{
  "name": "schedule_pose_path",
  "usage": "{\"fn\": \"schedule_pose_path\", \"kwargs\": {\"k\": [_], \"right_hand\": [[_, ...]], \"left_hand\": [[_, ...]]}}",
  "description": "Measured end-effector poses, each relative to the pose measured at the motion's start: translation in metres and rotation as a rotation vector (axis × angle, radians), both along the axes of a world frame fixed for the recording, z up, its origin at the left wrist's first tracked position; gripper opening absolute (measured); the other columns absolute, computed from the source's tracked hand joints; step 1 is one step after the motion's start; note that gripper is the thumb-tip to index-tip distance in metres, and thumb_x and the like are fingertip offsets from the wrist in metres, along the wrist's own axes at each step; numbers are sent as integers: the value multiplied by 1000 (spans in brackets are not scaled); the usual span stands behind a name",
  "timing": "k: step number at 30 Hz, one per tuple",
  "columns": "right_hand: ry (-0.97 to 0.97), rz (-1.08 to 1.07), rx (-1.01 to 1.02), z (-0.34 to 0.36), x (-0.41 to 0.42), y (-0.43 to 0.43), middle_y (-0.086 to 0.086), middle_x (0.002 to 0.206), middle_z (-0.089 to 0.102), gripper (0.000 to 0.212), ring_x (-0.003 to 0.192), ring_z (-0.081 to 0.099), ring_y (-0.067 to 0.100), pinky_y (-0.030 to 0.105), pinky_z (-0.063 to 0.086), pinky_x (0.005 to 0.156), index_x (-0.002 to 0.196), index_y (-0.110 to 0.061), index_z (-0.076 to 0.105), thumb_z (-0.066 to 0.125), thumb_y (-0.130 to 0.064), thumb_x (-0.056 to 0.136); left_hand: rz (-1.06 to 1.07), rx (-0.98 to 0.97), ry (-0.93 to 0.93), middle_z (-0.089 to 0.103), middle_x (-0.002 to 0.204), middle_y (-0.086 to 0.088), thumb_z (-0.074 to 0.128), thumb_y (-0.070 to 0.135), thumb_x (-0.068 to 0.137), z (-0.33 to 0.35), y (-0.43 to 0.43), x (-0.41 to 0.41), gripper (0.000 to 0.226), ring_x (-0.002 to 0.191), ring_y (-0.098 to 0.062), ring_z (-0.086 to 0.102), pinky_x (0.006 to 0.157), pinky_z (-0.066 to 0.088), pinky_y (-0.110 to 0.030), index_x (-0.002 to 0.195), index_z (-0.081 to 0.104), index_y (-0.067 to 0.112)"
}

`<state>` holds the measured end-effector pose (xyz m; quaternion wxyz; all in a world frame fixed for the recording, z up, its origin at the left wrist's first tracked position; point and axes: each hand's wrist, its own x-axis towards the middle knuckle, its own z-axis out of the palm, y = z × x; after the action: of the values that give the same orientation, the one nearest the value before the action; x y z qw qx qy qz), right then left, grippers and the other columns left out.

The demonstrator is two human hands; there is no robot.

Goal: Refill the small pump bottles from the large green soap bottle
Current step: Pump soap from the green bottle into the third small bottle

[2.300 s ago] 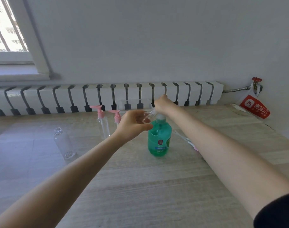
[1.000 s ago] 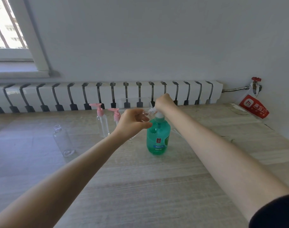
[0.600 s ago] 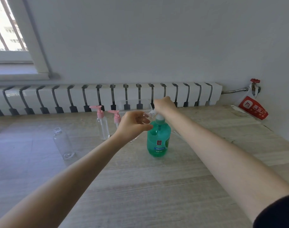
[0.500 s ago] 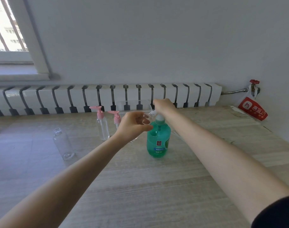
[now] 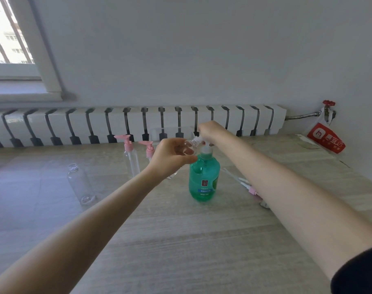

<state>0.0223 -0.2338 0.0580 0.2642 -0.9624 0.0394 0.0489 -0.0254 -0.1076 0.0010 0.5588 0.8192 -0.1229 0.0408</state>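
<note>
- Gripping a small clear bottle [image 5: 192, 144] in the left hand [image 5: 170, 158], fingers curled round its body, neck tipped toward the spout.
- Bearing down with the right hand [image 5: 210, 130], fingers curled over the white pump head [image 5: 206, 148] of the large green soap bottle [image 5: 204, 181].
- Standing upright near the middle of the wooden table [image 5: 180, 240], mostly full of green soap.
- Probably early in the job: pumping into the first bottle (fill level hidden behind the hand).
- Left to fill, by the look of them: two clear bottles with pink pumps [image 5: 131, 158] just behind the left hand, and an uncapped clear bottle [image 5: 80, 185] well off to the left.
- Also to refit afterwards: a loose pink pump [image 5: 247, 186] lying beside the right forearm.
</note>
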Motion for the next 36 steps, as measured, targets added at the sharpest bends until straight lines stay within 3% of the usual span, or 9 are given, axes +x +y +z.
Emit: {"fn": "schedule_pose_path", "kwargs": {"k": [2,5,9,13,28,32,36], "right_hand": [[14,81,-157,1,-1,-2,8,84,45,30,67,42,14,20,36,57,122,6,50,39,-7,98],[1,163,-300,-2,1,-2,9,88,46,24,70,44,16,20,32,52,114,1,53,42,-13,99],[-20,184,-394,-7,5,-2,8,96,45,23,84,44,18,20,32,54,109,-3,54,46,-22,99],[-19,174,-420,-12,5,0,8,96,46,26,86,44,18,24,35,72,112,0,55,47,-20,98],[-31,137,-397,-13,3,-1,8,94,47,25,83,48,17,26,37,71,111,-1,55,49,-21,97],[-27,45,-288,-11,10,1,6,78,44,32,60,40,13,22,30,50,72,-6,43,49,-25,97],[-36,-23,-127,-2,6,2,5,74,40,22,58,37,13,24,26,47,88,-5,47,53,-25,94]], "left_hand": [[4,-3,1,70,98,-6,77,9,75,-1,0,0,43,90,-19,69,85,56,-34,115,63,4],[2,-2,-2,71,98,-6,77,7,74,-1,0,-1,38,90,-20,69,86,56,-35,110,64,8],[11,0,1,71,97,-6,77,7,74,-5,0,-1,36,90,-19,69,86,56,-36,107,65,9],[7,17,-7,71,96,-7,77,7,74,-10,1,-1,32,89,-20,69,86,56,-39,104,66,7],[-5,33,9,70,97,-6,76,7,75,-7,1,-1,38,89,-17,68,81,57,-28,111,63,4],[10,7,12,71,97,-7,76,7,75,-4,1,-2,39,89,-20,69,84,57,-32,112,64,4],[4,8,11,70,98,-7,77,7,75,2,0,-1,41,88,-19,69,83,57,-31,113,63,4]]}}
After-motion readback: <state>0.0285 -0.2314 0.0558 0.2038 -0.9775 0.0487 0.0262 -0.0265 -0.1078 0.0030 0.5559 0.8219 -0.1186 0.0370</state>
